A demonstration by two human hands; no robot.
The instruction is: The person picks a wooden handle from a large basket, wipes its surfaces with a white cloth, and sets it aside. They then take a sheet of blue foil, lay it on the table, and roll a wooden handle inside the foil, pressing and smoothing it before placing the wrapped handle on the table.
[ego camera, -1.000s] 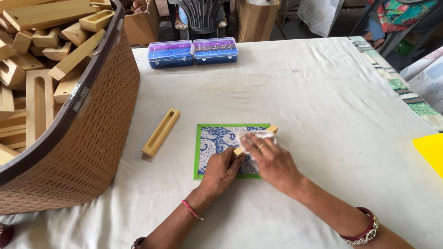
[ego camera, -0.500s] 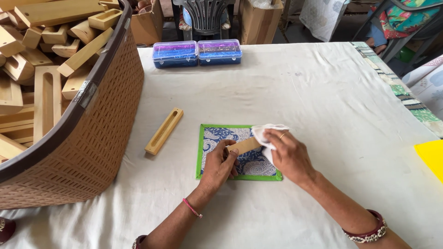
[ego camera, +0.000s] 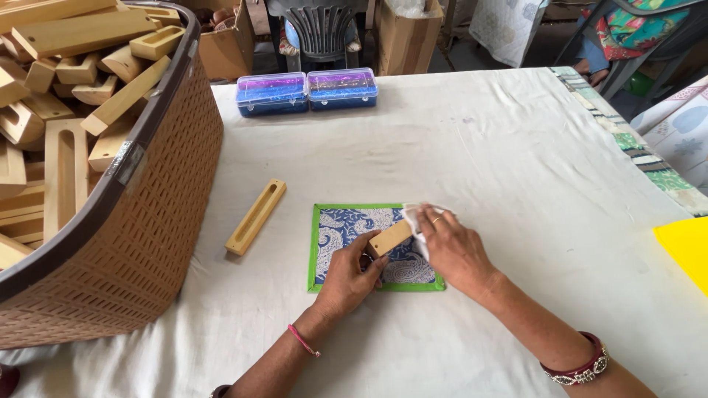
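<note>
There, near the front edge of the table, a small wooden block lay on a blue patterned mat with a green border. The left hand had its fingers closed on the block's near end, pinning it against the mat. The right hand pressed a crumpled white cloth against the block's far end, fingers curled together over the cloth, a ring on one finger. A long slotted wooden piece lay flat on the white tablecloth just left of the mat, apart from it. At the table's left edge stood a large woven brown basket, heaped with more wooden pieces. Two clear plastic boxes with blue and purple contents sat side by side at the far edge, touching.
</note>
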